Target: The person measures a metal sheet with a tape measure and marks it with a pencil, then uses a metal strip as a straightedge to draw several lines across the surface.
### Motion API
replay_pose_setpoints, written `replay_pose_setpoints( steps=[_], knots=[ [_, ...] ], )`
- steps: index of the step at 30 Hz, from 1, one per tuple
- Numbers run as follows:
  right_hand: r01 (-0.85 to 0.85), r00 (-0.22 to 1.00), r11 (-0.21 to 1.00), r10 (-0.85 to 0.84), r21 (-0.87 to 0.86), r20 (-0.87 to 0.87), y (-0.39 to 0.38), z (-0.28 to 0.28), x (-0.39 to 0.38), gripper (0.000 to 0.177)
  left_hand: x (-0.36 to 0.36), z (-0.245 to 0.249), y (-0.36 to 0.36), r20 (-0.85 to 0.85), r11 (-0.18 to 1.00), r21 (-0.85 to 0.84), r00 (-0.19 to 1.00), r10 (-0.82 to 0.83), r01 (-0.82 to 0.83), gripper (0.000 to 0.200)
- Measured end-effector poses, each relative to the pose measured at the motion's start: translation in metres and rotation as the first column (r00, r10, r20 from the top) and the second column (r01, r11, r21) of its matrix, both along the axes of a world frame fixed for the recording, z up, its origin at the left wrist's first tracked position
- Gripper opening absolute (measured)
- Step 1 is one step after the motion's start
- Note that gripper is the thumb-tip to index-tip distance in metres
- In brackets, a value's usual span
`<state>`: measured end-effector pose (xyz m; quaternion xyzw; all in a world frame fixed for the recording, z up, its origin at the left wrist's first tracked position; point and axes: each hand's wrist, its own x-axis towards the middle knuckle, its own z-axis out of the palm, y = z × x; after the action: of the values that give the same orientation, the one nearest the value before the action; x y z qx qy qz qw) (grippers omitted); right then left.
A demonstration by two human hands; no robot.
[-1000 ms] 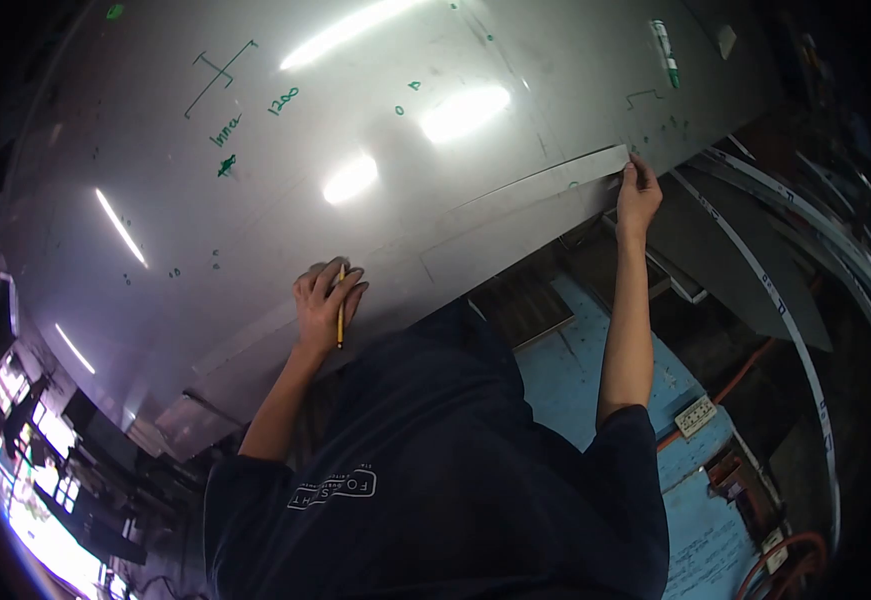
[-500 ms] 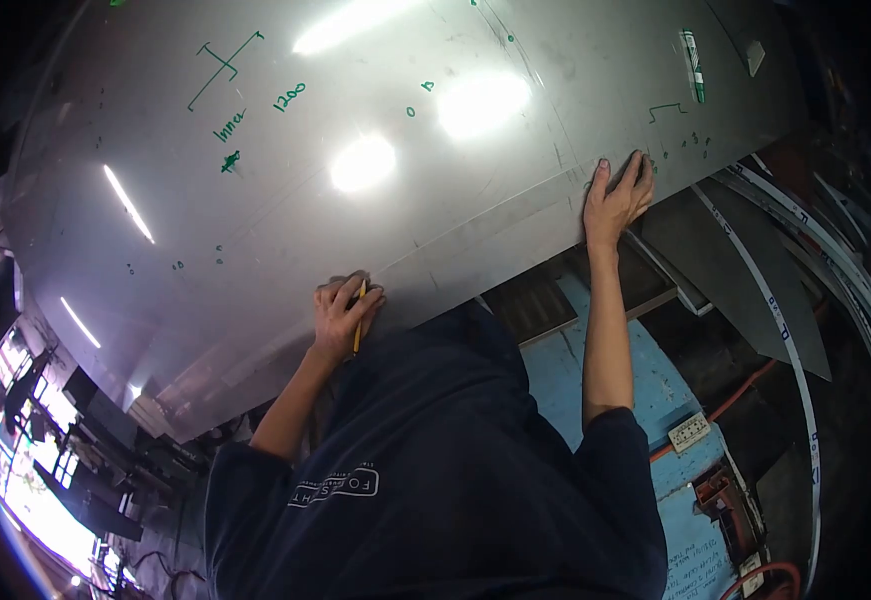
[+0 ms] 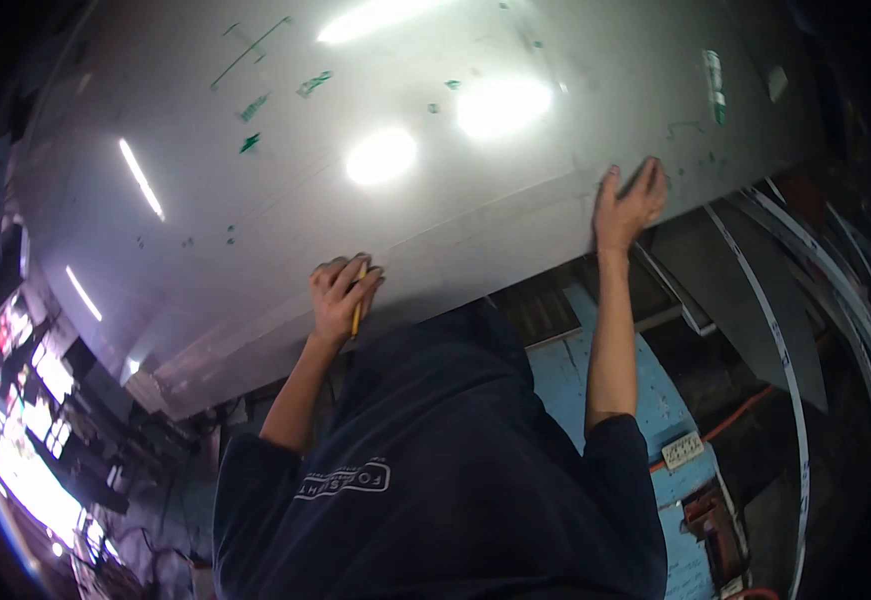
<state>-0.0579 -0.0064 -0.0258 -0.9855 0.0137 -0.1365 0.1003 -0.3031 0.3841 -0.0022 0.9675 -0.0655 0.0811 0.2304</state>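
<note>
A large, shiny metal sheet with green handwriting and marks spreads out before me. My left hand is at its near side, fingers curled around a thin yellow pencil that slants down toward my body. Farther right, my right hand lies on the sheet close to the near edge, thumb and fingers apart, holding nothing. Beyond it a green-and-white marker rests on the sheet. The image is somewhat blurred, so the writing is hard to read.
A small pale piece lies at the sheet's far right. Below the edge are a blue surface, a white socket strip, an orange cable and a long printed strip. Dark clutter and bright windows stand at left.
The view has shifted slightly, so the sheet's marks appear farther right and up. Both hands keep nearly the same places on the sheet, and the pencil stays in my left hand.
</note>
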Motion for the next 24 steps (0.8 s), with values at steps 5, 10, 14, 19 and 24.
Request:
replay_pose_setpoints(
  steps=[5, 10, 14, 19, 24],
  knots=[
    [-0.166, 0.984, 0.986, 0.164, 0.03, 0.066, -0.004, -0.002, 0.003, 0.057, -0.003, -0.001, 0.004, 0.065, 0.999, -0.031, 0.998, 0.02, -0.018, 0.028],
    [-0.222, 0.97, 0.975, 0.224, -0.025, 0.093, -0.013, 0.0, -0.003, 0.056, -0.013, 0.002, -0.005, 0.04, 0.991, -0.024, 0.991, 0.129, -0.128, 0.028],
    [-0.133, 0.987, 0.99, 0.137, -0.045, 0.079, -0.016, -0.02, 0.004, 0.061, -0.014, -0.002, -0.005, 0.117, 0.996, -0.023, 0.989, 0.093, -0.091, 0.029],
    [-0.061, 0.998, 0.995, 0.062, -0.081, 0.004, -0.009, -0.019, 0.01, 0.065, -0.013, -0.008, 0.001, 0.136, 0.983, 0.006, 0.974, 0.182, -0.184, 0.031],
    [-0.182, 0.98, 0.976, 0.19, -0.117, 0.057, -0.034, -0.05, 0.031, 0.071, -0.023, -0.011, -0.03, 0.177, 0.925, 0.042, 0.914, 0.366, -0.378, 0.029]
  ],
)
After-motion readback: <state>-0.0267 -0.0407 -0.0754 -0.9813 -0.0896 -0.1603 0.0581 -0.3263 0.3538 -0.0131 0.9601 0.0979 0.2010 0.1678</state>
